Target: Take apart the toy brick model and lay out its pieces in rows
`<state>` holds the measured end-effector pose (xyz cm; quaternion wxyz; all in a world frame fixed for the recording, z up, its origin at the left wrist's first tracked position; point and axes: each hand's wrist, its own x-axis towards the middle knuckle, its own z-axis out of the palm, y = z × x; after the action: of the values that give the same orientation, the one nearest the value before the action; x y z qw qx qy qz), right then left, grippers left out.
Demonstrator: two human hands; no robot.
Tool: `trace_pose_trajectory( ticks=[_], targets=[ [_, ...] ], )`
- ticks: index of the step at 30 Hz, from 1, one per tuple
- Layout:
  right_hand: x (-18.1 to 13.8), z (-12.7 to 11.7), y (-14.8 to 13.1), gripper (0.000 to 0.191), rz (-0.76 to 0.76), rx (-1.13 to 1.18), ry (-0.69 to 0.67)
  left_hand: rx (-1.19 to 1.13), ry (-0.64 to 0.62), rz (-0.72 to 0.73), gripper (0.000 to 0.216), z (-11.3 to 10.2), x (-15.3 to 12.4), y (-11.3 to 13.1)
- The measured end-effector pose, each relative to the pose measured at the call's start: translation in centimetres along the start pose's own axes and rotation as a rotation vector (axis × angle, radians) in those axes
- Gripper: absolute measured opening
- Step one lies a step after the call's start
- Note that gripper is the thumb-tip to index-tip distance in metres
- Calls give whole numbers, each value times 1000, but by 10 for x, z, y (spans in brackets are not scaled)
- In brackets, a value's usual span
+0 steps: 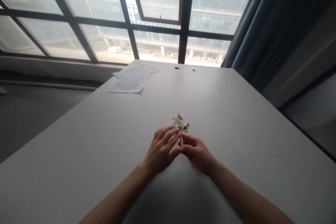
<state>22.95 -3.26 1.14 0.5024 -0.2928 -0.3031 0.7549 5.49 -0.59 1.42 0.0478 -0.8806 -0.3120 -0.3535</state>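
Note:
Between the fingertips of my right hand [198, 152] is a narrow yellow building-block piece [182, 141], held upright in a pinch. My left hand [164, 147] meets it from the other side, its index fingertip at the top end and its thumb at the bottom end, with the other fingers stretched forward. Just beyond my fingers lies a small pile of building-block pieces [181, 120] in white, yellow, grey and dark colours. My left fingertips partly cover the near side of this pile. Single pieces are too small to make out well.
Both hands work above a large white table [236, 129]. Printed sheets of paper [128, 81] lie at its far left, overlapping. Two cable holes [176, 68] show near the far edge. Windows stand behind the table, and a dark curtain [252, 31] hangs at the right.

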Motion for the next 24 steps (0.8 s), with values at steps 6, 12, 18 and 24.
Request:
trace_pose_trajectory(
  ticks=[6,12,18,24],
  targets=[
    [-3,6,1,50,34,108,-7,-2,71,-51,37,2,1,8],
    [2,-6,4,52,-6,-116,47,-52,-1,-62,44,-4,2,-5],
    [4,-12,-11,49,-262,-1226,38,-88,-160,-225,52,-34,-19,-49],
    [15,16,-14,32,-297,-1952,-129,-77,-377,-223,49,-28,-41,-59]
  ],
)
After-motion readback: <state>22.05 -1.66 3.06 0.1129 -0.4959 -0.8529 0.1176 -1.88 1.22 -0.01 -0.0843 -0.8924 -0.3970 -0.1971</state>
